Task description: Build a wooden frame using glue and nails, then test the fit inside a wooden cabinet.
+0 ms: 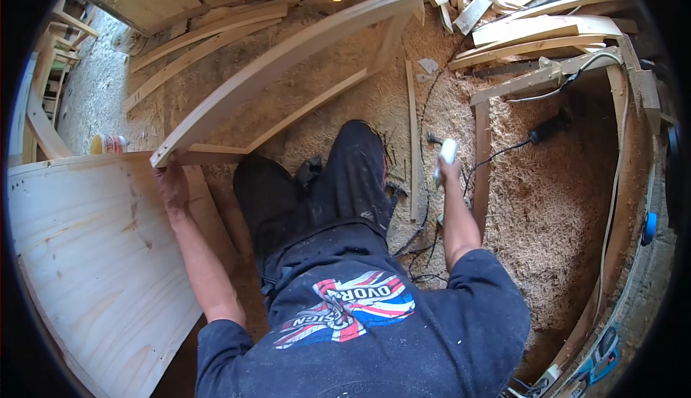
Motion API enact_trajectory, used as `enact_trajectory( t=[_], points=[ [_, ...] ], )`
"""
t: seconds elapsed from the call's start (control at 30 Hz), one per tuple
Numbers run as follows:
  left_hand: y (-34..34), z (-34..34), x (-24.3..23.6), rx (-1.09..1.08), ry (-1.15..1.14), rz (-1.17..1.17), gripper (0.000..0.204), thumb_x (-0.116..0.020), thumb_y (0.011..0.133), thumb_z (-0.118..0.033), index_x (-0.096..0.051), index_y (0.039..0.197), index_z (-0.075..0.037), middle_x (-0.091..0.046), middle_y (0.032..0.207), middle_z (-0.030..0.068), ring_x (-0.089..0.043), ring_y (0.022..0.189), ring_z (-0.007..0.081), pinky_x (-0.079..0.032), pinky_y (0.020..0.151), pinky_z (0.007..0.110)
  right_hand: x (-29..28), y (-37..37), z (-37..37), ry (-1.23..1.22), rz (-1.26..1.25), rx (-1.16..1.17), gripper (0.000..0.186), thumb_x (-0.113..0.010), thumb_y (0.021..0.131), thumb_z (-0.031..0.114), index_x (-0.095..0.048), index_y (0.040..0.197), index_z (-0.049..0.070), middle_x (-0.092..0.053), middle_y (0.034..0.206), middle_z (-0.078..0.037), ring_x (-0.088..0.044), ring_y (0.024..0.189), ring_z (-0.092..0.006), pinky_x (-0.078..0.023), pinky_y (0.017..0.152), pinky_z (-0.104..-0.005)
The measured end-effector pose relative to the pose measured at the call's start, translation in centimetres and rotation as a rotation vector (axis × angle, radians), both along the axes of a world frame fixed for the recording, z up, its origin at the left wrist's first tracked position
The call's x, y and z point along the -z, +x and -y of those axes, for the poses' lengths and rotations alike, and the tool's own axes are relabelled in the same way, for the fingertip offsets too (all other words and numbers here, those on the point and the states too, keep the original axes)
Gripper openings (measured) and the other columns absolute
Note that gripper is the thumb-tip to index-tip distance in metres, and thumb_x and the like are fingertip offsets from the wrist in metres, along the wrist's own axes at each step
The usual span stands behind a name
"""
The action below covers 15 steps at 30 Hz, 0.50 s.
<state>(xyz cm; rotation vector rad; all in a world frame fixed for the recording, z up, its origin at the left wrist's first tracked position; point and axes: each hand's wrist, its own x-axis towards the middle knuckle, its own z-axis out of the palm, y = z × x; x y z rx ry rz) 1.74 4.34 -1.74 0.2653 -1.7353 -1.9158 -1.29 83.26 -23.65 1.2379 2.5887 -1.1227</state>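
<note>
My left hand point(173, 186) grips the near corner of a wooden frame point(288, 45), which is raised at an angle beside a pale plywood panel point(93, 254). My right hand point(448, 171) is closed round a white object point(448, 150), possibly a bottle. Just left of it a hammer point(434, 139) lies on the shavings, near a thin wooden batten point(410, 110). More dark metal tools point(394, 195) lie beside my right knee, partly hidden.
Cut wood pieces point(533, 31) pile at the upper right, above a timber frame point(482, 132) with cables and a black power tool point(551, 126) amid shavings. Curved strips point(194, 42) lie at the back. A tub point(104, 144) stands at left. Blue tools point(604, 355) sit at the lower right.
</note>
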Motion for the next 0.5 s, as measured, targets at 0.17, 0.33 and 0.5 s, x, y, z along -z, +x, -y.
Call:
enact_trajectory(
  t=[0.17,0.33,0.5],
  points=[
    [-0.3,0.6,-0.5,0.205,0.069,-0.015,0.042,-0.07,0.1,-0.022,-0.062,0.135,-0.001,-0.065,0.134,0.009,-0.056,0.128,0.0205,-0.037,0.117,0.041,4.8,8.7,-1.2,0.309,0.226,0.007,0.063,-0.086,0.08,0.037,-0.061,0.129,0.007,-0.07,0.114,-0.021,-0.066,0.109,-0.0386,-0.051,0.097,-0.0502],
    [0.5,0.9,-1.3,0.195,0.137,-0.058,0.04,-0.073,0.098,-0.024,-0.064,0.132,-0.004,-0.067,0.133,0.0082,-0.058,0.127,0.0218,-0.037,0.117,0.042,0.6,7.4,6.9,0.406,0.079,-0.318,0.052,-0.081,0.083,0.025,-0.06,0.124,0.001,-0.06,0.121,-0.025,-0.058,0.113,-0.0429,-0.049,0.095,-0.0523],
    [-0.5,2.6,-1.6,0.243,0.089,-0.024,0.074,-0.076,0.095,-0.037,-0.041,0.155,-0.012,-0.048,0.156,0.0053,-0.042,0.144,0.0222,-0.028,0.125,0.046,3.0,8.5,9.5,0.323,0.208,-0.323,0.047,-0.079,0.085,0.028,-0.062,0.12,0.001,-0.063,0.117,-0.025,-0.062,0.115,-0.0442,-0.051,0.095,-0.054]
  ],
)
